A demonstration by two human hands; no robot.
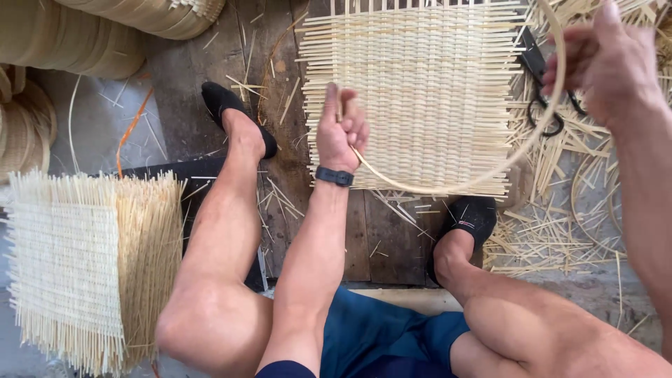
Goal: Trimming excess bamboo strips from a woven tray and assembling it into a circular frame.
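My left hand [341, 128] grips one side of a thin bent bamboo hoop [490, 173], fingers closed around the strip. My right hand [605, 59] holds the hoop's other side at the upper right. The hoop hangs just above a flat square mat of woven bamboo strips [413, 84] that lies on the dark wooden floor between my feet. A black band sits on my left wrist.
A stack of woven mats [84, 266] stands at the left beside my left leg. Black scissors [542, 98] lie right of the mat among loose bamboo offcuts [553, 231]. Round woven baskets [77, 35] sit at the upper left. More hoops [595, 203] lie at the right.
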